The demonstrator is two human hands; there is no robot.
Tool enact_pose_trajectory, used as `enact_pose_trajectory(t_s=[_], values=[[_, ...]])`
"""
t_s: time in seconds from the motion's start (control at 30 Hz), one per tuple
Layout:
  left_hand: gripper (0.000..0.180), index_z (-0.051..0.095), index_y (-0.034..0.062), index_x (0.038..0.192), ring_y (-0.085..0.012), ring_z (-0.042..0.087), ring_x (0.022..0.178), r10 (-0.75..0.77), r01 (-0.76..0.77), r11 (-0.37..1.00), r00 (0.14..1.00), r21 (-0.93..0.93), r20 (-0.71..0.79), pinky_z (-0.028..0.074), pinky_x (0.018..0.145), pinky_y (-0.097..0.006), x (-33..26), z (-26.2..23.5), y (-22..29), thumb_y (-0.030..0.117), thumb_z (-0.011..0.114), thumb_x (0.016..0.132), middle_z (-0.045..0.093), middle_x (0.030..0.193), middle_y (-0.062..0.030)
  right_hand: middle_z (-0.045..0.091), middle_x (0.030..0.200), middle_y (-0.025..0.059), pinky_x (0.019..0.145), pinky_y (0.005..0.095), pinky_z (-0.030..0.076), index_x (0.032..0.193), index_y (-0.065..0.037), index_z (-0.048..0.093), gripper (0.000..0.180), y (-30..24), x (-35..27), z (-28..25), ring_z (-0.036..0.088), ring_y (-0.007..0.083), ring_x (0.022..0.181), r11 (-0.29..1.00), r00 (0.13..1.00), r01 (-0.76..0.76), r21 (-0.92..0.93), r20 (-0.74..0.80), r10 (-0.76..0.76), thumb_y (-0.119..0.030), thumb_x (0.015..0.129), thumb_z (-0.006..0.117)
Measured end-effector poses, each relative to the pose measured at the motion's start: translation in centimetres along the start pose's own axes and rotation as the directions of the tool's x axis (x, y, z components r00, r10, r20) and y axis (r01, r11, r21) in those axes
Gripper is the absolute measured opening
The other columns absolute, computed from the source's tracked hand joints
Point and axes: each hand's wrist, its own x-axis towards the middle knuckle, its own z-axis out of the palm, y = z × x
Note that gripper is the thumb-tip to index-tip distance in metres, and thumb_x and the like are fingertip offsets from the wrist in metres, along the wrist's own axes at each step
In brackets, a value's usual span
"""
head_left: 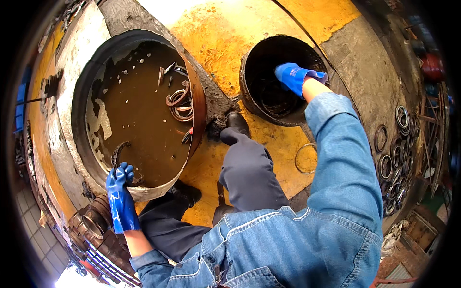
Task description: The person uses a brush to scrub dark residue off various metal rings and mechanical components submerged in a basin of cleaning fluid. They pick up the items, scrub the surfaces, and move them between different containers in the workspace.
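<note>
My left hand [121, 192], in a blue rubber glove, is closed on a dark, grimy curved metal piece [116, 152], possibly part of a ring, above the near left rim of a large round tub [79, 120]. Murky brown liquid [144, 105] fills the tub. Several metal rings [180, 101] lean against its right inner wall, with a red-handled tool [187, 136] below them. My right hand [294, 77], gloved in blue too, reaches down into a black-coated round drum [246, 91]; its fingers are hidden or too dark to make out.
Many metal rings [385, 165] lie piled on the floor at the right. One thin ring [306, 158] lies on the yellow floor near my right knee. Stacked round metal parts [96, 216] stand below my left hand. My boot [237, 123] is between tub and drum.
</note>
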Motion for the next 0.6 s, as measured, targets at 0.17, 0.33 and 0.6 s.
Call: enact_pose_trajectory(t_s=[0.17,0.33,0.6], values=[[0.049,0.063,-0.0069,0.129,-0.0156,0.065,0.085,-0.017,0.017,1.0,1.0,0.025,-0.016,0.054,0.079,-0.028,0.5,0.4,-0.3,0.032,0.076,0.101,0.073,0.107,-0.0122,0.06,0.152,0.0096,0.113,0.0447,0.049,0.143,-0.018,0.067,0.042,0.4,7.0,6.0,0.059,0.0294,0.137,0.986,0.979,0.045,-0.159,-0.187,-0.075,-0.032,0.108,0.049],[0.05,0.063,-0.0066,0.131,-0.0169,0.067,0.089,-0.04,0.049,0.989,0.997,-0.136,0.063,0.055,0.081,-0.029,2.6,-0.5,-1.7,0.028,0.077,0.099,0.073,0.11,-0.0119,0.065,0.146,0.0072,0.109,0.0455,0.05,0.14,-0.019,0.069,0.046,0.1,9.1,6.5,0.061,0.0298,0.135,0.977,1.0,0.02,-0.211,0.005,-0.02,-0.04,0.1,0.061],[0.047,0.061,-0.0046,0.135,-0.0182,0.065,0.088,-0.093,0.192,0.869,0.969,-0.456,0.23,0.054,0.082,-0.031,4.4,-5.5,-5.0,0.02,0.075,0.098,0.069,0.117,-0.0113,0.08,0.107,0.0007,0.081,0.0494,0.058,0.11,-0.022,0.081,0.026,-1.8,-5.6,-2.7,0.077,0.0264,0.098,0.911,0.967,0.09,-0.402,0.253,0.017,-0.019,0.085,0.081]])
